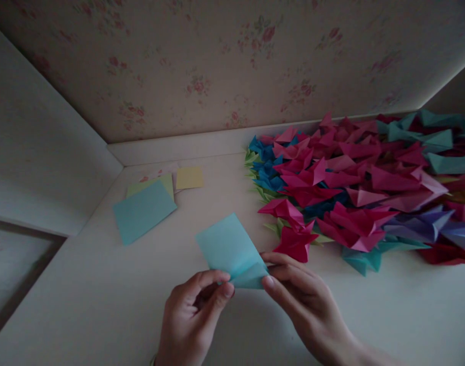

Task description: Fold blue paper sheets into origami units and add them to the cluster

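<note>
My left hand (196,310) and right hand (304,300) both pinch the near edge of the light-blue sheet (228,246), just ahead of them. I judge it barely begun: one corner folded, the rest flat. A heap of folded pieces (354,193) lies beyond the right hand and spare sheets (143,211) beyond the left, on a pale desk (83,305) below floral wallpaper (217,66).

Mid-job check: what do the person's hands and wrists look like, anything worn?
The left hand and right hand are bare: no gloves, no visible rings, short plain nails. No sleeve shows at either wrist. A pale sliver at the left wrist's bottom edge may be a band; too little shows to tell.
</note>
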Tool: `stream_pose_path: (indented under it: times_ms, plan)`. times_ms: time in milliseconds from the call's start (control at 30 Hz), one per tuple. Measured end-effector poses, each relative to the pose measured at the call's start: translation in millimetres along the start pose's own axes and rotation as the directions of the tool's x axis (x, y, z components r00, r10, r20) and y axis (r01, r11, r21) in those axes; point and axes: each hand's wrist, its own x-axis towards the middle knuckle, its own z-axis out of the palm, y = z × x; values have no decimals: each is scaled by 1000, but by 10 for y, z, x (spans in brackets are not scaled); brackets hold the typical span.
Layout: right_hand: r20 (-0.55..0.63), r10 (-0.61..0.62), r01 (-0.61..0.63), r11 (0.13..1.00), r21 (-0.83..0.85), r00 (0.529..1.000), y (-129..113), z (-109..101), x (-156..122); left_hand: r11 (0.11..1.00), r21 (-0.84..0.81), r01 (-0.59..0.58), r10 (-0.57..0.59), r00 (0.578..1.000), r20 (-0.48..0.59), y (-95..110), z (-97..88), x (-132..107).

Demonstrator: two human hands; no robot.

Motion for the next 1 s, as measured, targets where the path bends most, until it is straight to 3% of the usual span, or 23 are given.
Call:
stream_pose_path:
  times_ms: [133, 300, 567, 667, 1000]
  plan:
    - [26, 15, -17, 996, 84, 1000, -49, 16, 25, 999, 29, -22, 22, 1000, -3, -7, -3, 7]
    - [23, 16, -19, 993, 117, 1000, -58, 32, 16, 999, -37, 31, -32, 999, -17, -13, 7, 21]
    - [-15, 165, -155, 952, 265, 986, -2, 97, -10, 996, -71, 49, -52, 998, -38, -23, 18, 16]
    - [-37, 176, -154, 930, 333, 984, 9, 125, -11, 990, -109, 86, -90, 995, -32, -17, 26, 9]
    - [-64, 197, -167, 932, 321, 978, -40, 116, -14, 933, -209, 294, -302, 953, -8, 110, 68, 32]
